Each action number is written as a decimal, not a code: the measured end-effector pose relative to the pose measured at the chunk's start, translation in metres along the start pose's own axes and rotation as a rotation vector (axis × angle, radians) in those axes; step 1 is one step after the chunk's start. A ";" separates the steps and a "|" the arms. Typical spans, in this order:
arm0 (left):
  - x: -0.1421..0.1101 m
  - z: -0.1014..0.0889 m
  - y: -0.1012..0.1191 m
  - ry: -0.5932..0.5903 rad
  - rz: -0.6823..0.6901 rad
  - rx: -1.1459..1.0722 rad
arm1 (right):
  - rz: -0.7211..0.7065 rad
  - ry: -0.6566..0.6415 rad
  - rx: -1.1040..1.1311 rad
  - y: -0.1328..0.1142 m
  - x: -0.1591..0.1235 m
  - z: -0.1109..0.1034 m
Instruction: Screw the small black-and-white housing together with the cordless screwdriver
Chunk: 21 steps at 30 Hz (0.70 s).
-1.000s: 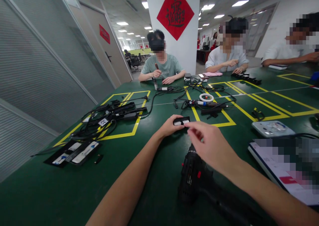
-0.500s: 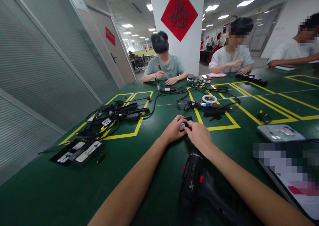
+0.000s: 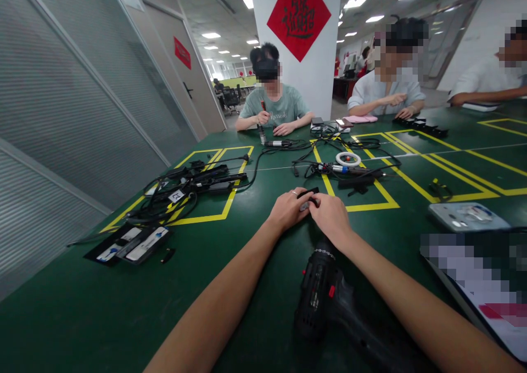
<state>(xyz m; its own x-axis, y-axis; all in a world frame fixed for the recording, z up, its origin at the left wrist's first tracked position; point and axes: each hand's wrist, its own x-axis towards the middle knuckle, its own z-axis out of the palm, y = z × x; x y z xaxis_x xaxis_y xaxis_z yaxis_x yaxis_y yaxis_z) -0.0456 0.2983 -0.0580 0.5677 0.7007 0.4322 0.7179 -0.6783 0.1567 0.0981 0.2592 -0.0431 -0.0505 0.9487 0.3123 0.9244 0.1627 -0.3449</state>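
Close together at the middle of the head view, my left hand (image 3: 287,211) and my right hand (image 3: 331,216) both pinch one small black piece (image 3: 308,191). A pale grey patch shows on it between my fingertips; most of the piece is hidden, so its kind is unclear. My left hand wears a ring. Just below my right hand, a black cordless drill (image 3: 316,299) with red buttons lies on the green table (image 3: 197,285). Its chuck end points toward my hands, and its handle runs under my right forearm.
Left are tangled black cables and tools (image 3: 201,184), flat black-and-white packs (image 3: 144,244) and a small black bit (image 3: 167,255). Ahead lie a corded tool (image 3: 341,170) and a white ring (image 3: 348,159). A phone (image 3: 467,217) lies right. Several people sit opposite.
The small black piece has turned slightly between my fingers, and its dark upper edge shows more. My right fingers have shifted a little. The view has moved slightly; the drill lies still.
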 end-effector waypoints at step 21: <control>-0.001 0.006 -0.003 -0.010 -0.054 -0.027 | 0.395 -0.145 0.784 0.010 0.019 0.007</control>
<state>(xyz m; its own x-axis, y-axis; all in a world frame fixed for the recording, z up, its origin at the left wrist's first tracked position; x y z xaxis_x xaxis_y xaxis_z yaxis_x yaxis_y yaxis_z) -0.0457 0.3012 -0.0642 0.5322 0.7385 0.4139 0.7367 -0.6449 0.2033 0.1035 0.2809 -0.0462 0.1209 0.9912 -0.0545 0.3623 -0.0952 -0.9272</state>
